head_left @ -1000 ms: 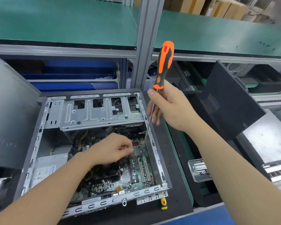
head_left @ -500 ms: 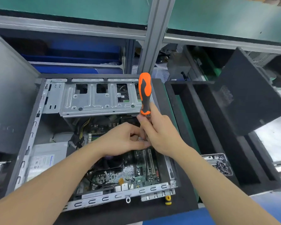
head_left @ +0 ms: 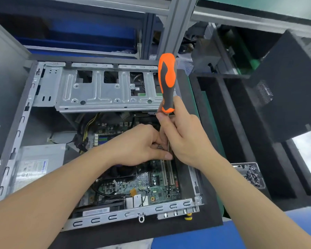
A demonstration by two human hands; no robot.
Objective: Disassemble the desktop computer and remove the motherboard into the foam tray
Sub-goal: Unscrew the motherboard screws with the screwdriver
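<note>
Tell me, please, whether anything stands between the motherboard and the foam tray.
Yes. The motherboard lies inside the case, whose right wall stands between it and the foam tray. The drive cage overhangs its far end, and a black panel leans over the tray.

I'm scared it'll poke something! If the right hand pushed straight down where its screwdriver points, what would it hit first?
Probably the motherboard, right beside the left hand. The right hand holds the screwdriver nearly upright, shaft pointing down; its tip is hidden between the hands, so that's uncertain.
</note>
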